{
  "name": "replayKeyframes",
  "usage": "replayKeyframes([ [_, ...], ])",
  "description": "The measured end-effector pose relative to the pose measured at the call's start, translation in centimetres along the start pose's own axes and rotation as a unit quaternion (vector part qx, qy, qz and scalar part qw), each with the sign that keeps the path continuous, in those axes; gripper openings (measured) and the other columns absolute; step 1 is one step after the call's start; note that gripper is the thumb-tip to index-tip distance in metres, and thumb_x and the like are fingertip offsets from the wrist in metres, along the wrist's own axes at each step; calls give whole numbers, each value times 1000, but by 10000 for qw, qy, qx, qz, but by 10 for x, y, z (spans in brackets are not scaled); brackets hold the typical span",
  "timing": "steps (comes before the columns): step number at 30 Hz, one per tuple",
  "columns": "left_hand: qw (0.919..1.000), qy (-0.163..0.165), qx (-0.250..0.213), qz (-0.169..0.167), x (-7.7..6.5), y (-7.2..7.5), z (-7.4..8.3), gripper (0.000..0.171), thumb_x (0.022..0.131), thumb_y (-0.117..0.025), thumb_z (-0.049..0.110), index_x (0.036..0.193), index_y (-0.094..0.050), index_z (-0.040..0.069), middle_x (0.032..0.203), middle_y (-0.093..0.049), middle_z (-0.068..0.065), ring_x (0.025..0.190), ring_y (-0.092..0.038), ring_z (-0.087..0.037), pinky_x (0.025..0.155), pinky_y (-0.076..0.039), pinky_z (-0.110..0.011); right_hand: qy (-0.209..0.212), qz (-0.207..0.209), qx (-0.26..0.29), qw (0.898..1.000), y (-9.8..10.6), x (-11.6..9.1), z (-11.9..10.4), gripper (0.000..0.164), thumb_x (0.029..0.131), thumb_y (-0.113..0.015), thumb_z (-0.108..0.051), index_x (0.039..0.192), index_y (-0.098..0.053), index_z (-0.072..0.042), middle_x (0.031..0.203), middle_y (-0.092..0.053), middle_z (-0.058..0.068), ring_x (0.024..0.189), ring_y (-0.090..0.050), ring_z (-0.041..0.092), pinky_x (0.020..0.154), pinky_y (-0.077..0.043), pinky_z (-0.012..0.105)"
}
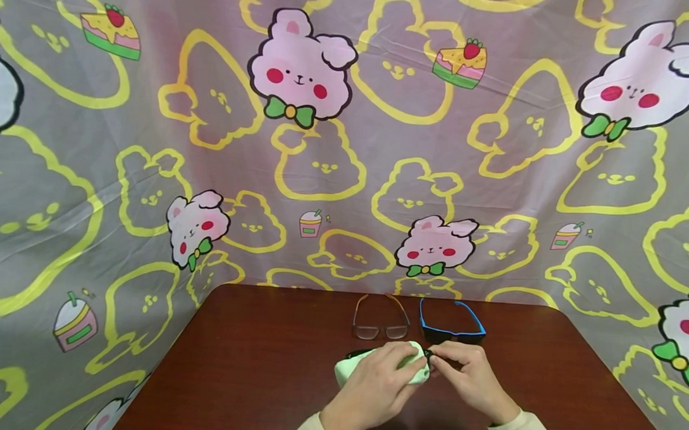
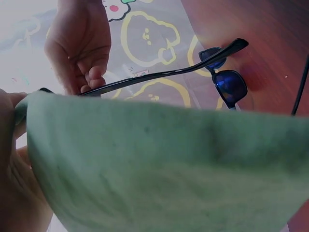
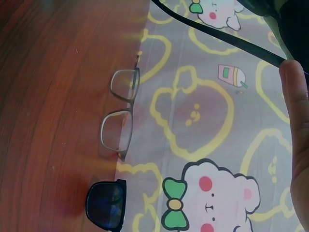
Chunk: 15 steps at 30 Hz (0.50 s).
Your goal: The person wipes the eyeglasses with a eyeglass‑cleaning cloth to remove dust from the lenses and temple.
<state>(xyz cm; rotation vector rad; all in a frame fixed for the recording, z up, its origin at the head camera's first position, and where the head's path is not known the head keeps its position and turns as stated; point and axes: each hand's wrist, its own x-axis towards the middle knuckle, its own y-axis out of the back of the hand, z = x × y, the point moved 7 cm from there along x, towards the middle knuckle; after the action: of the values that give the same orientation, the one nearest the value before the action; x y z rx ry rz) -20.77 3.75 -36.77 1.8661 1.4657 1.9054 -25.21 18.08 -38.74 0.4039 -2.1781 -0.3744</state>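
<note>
My left hand [image 1: 380,382] holds a light green cloth [image 1: 347,367] wrapped over part of a pair of black glasses. In the left wrist view the cloth [image 2: 159,159] fills the lower half and hides most of the frame, while one black temple arm [image 2: 159,75] sticks out above it. My right hand [image 1: 471,374] pinches the glasses near the hinge end, beside the cloth's right edge. A dark lens [image 3: 299,24] of these glasses shows at the top corner of the right wrist view, next to a finger of my right hand [image 3: 295,106].
Clear-lensed glasses [image 1: 381,332] with brown temple arms lie on the dark red-brown table [image 1: 231,350], beyond my hands. Blue-framed sunglasses [image 1: 453,333] lie to their right. A curtain [image 1: 346,177] with rabbit prints surrounds the table's back and sides.
</note>
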Motion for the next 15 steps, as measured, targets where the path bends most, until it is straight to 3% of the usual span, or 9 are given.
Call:
replayKeyframes([
  [9,9999,-97,-128,50,2,2,1,26,95,-54,24,114,-67,13,117,-60,-1,115,-54,-13,101,-35,-24,-4,165,-519,9985,2,2,-6,28,79,-61,19,99,-70,0,90,-69,7,70,-66,14,56,-52,25],
  [15,9993,-341,-27,147,4,2,5,26,96,-49,24,111,-68,13,116,-60,-2,114,-54,-14,101,-36,-25,74,229,-782,9967,3,3,-6,29,78,-62,19,99,-71,0,92,-69,7,77,-65,12,62,-51,20],
])
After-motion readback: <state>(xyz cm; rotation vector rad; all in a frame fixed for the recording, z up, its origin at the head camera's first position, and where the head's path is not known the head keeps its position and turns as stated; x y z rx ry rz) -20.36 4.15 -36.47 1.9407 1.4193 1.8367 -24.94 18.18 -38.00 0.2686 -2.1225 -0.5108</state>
